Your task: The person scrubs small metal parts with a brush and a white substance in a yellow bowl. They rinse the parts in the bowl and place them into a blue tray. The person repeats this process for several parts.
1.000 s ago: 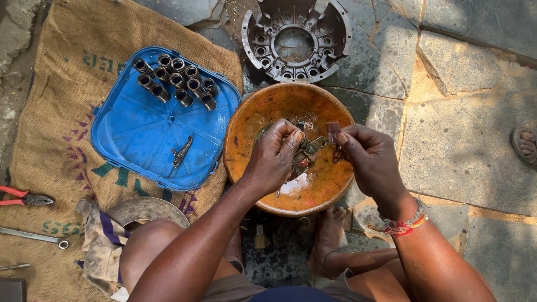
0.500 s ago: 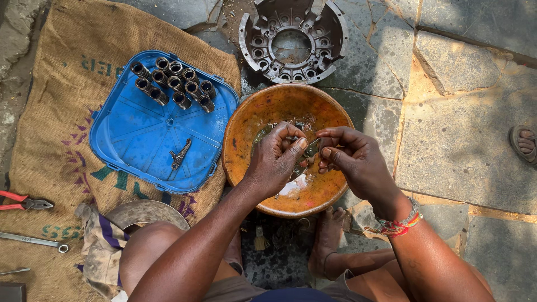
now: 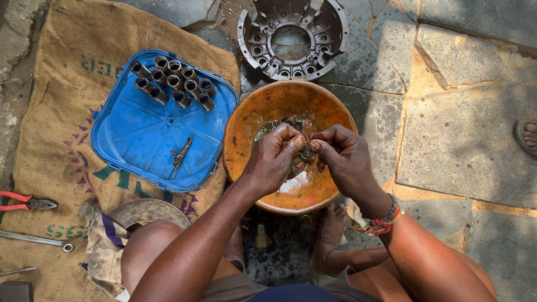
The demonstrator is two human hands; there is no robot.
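both hands meet over the orange basin, fingertips pinched together on a small dark metal part held between them. the left hand comes in from the left with thumb and forefinger closed on the piece; the right hand comes in from the right, its fingertips touching those of the left, so the part sits right at the junction, equally near to both. it is too small and too covered to tell its long axis. directly beneath the hands, in the bottom of the basin, lie a few more dark bits and a pale puddle of liquid.

to the left of the left hand, just beside the basin, a blue plastic lid lies on burlap sacking; on its far corner lies a cluster of short metal springs, side by side, and nearer its middle lies a small metal lever, slanted. beyond the hands, just past the far rim of the basin, a round grey metal housing rests on the stone paving. far to the left, well apart, red-handled pliers and a spanner lie on the sacking, with a rag by the left knee. a sandalled foot of another person shows at the right edge.
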